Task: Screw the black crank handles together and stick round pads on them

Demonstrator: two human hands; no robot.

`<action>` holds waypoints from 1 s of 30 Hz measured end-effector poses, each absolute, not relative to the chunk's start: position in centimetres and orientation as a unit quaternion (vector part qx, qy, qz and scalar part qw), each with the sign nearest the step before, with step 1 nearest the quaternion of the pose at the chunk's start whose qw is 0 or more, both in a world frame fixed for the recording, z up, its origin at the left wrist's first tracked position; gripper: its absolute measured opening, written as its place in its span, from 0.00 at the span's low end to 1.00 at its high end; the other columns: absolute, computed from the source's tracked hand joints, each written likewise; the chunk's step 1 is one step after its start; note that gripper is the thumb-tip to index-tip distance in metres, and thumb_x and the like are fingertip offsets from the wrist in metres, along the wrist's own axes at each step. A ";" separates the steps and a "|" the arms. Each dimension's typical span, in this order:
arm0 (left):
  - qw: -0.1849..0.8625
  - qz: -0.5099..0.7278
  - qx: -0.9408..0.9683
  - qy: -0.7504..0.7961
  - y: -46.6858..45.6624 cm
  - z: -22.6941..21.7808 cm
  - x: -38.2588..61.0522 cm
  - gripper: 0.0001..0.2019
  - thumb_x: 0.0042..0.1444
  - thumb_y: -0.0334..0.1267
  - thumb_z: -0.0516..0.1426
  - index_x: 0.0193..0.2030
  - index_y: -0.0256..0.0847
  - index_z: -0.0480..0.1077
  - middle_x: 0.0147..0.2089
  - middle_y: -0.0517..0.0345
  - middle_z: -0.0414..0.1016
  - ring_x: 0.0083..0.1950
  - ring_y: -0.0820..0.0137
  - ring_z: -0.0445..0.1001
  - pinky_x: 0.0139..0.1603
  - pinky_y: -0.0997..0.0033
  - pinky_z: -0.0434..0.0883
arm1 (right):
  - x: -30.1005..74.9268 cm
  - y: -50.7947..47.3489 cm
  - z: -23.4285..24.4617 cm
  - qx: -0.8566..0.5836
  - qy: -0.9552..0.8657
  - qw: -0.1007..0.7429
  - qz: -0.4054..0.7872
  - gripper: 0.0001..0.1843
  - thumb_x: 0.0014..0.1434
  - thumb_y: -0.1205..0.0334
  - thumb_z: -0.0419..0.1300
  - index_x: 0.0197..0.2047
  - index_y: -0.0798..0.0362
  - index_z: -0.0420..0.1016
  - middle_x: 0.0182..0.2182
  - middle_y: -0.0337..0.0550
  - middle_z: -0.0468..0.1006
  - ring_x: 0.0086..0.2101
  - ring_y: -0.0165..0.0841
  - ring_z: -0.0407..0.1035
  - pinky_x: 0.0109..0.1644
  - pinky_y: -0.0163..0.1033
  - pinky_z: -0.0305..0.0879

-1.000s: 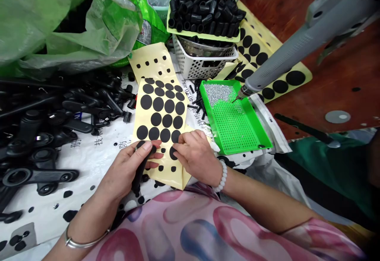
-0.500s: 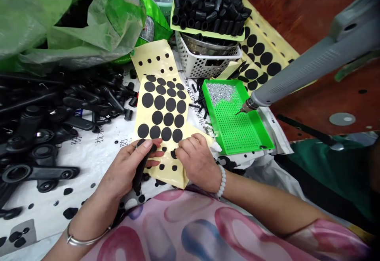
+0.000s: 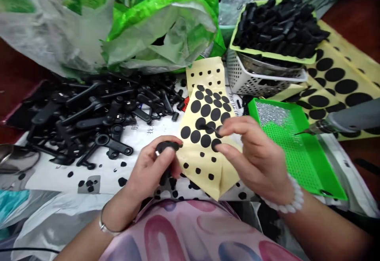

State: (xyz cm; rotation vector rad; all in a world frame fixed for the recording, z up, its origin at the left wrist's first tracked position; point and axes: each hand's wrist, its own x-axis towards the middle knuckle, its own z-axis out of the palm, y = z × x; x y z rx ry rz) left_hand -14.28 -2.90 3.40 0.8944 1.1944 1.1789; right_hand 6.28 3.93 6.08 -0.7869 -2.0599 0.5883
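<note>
My left hand [image 3: 158,170] is closed around a black plastic part [image 3: 166,147], its thumb lying over the rounded upper end; the lower part is mostly hidden by the fingers. Over the yellow sticker sheet [image 3: 208,191], my right hand [image 3: 252,154] has a thin, small dark piece [image 3: 211,128] at its fingertips, blurred and hard to identify. Thumb and forefinger are bent toward each other there. Large round black stickers [image 3: 205,140] cover the sheet's middle, with small black dots [image 3: 198,170] nearer me.
Black plastic arms [image 3: 97,114] lie heaped on the left. A green tray [image 3: 323,174] with small metal pieces is at right, beneath an electric screwdriver [image 3: 353,118]. Behind stand a white basket [image 3: 243,75] topped by black sleeves [image 3: 276,27], and green-white bags [image 3: 160,35].
My right hand has lifted off the sheet's small dots, bringing up a thin dark piece. My left hand still holds the black part. The camera view has swung left.
</note>
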 end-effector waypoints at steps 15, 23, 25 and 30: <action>0.384 0.660 0.125 0.634 -9.9 2.8 -24.2 0.09 0.48 0.35 0.64 0.38 0.47 0.76 0.15 0.67 0.57 0.19 0.75 0.56 0.21 0.72 0.64 | -11.5 3.5 0.8 -0.125 -0.959 0.146 0.209 0.24 0.59 0.74 0.47 0.59 0.60 0.55 0.41 0.51 0.72 0.40 0.38 0.69 0.41 0.44 0.68; 0.459 0.664 0.151 0.571 -7.9 3.0 -22.4 0.24 0.44 0.39 0.67 0.49 0.40 0.71 0.38 0.53 0.81 0.35 0.67 0.78 0.37 0.72 0.75 | -5.3 2.3 3.8 -0.186 -0.527 0.289 0.778 0.26 0.54 0.66 0.58 0.54 0.48 0.54 0.33 0.36 0.68 0.30 0.26 0.67 0.37 0.37 0.70; 0.490 0.666 0.171 0.535 -6.8 3.4 -20.9 0.21 0.44 0.38 0.67 0.47 0.40 0.72 0.36 0.55 0.81 0.34 0.68 0.78 0.37 0.72 0.75 | -4.3 1.6 3.2 -0.185 -0.461 0.297 0.816 0.28 0.53 0.64 0.61 0.54 0.47 0.55 0.32 0.36 0.69 0.29 0.27 0.68 0.34 0.36 0.71; 0.552 0.644 0.188 0.495 -5.0 3.3 -18.1 0.15 0.44 0.36 0.67 0.40 0.40 0.74 0.28 0.61 0.78 0.28 0.72 0.74 0.30 0.75 0.73 | -3.0 0.4 0.8 -0.183 -0.403 0.310 0.842 0.31 0.53 0.64 0.63 0.56 0.48 0.55 0.33 0.37 0.71 0.29 0.27 0.69 0.34 0.37 0.72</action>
